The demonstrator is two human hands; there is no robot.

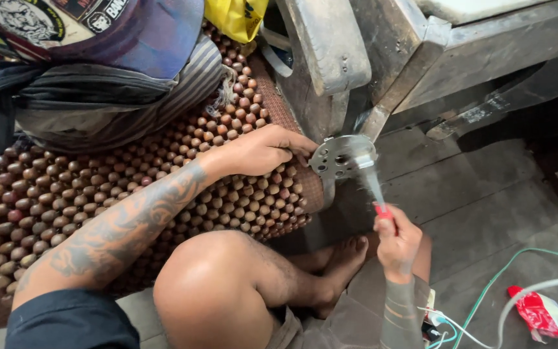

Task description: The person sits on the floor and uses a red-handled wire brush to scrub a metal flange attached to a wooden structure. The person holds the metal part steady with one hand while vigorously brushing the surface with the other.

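Metal disc (342, 156), perforated: stiff, light, best held by its rim. Left hand (267, 150) pinches that rim; right hand (396, 244) clamps a red-handled brush (374, 186).

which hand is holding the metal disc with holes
The left hand grips the perforated metal disc; the right hand holds a red-handled brush instead.

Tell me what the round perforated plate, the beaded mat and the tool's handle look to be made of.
Round plate, held by the left hand: looks like bare metal, grey and dully shiny, with punched holes. Beaded mat: apparently wooden beads, brown with a glossy finish. Tool handle in the right hand: probably red plastic; the motion-blurred shaft looks like metal.
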